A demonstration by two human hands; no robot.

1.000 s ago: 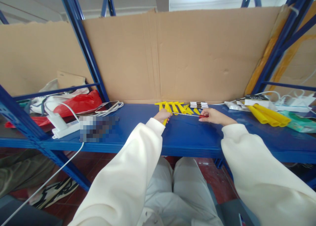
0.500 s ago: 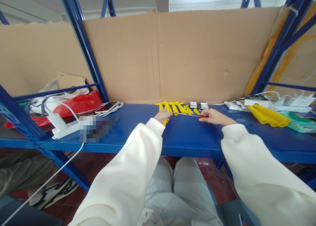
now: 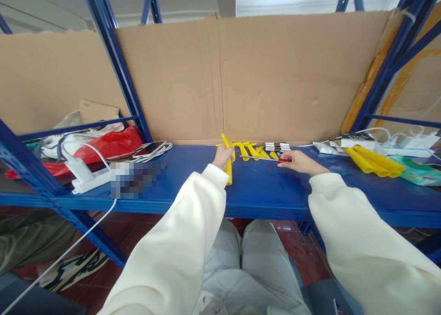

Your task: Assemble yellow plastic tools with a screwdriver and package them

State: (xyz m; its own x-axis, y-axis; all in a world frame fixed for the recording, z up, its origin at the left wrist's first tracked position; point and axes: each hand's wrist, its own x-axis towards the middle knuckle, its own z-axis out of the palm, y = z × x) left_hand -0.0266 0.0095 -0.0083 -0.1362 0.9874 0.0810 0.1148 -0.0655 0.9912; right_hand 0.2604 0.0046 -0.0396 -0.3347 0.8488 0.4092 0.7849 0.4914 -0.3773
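My left hand is closed around a yellow tube that flares at its near end; its narrow tip points away from me. My right hand grips the red handle of a screwdriver. The thin metal shaft points left toward the tube, with a gap between them. Several yellow tube pieces lie in a row just behind the shaft. A small stack of white and black pieces sits behind my right hand.
The blue shelf ends at a cardboard wall. Larger yellow tubes and a green packet lie at right. Left are a phone, a power strip and a red bag. Another person's shoe shows below.
My left hand has moved slightly left and turned the yellow tube more upright in view. The tube has come away from the screwdriver's tip, while my right hand has barely moved.
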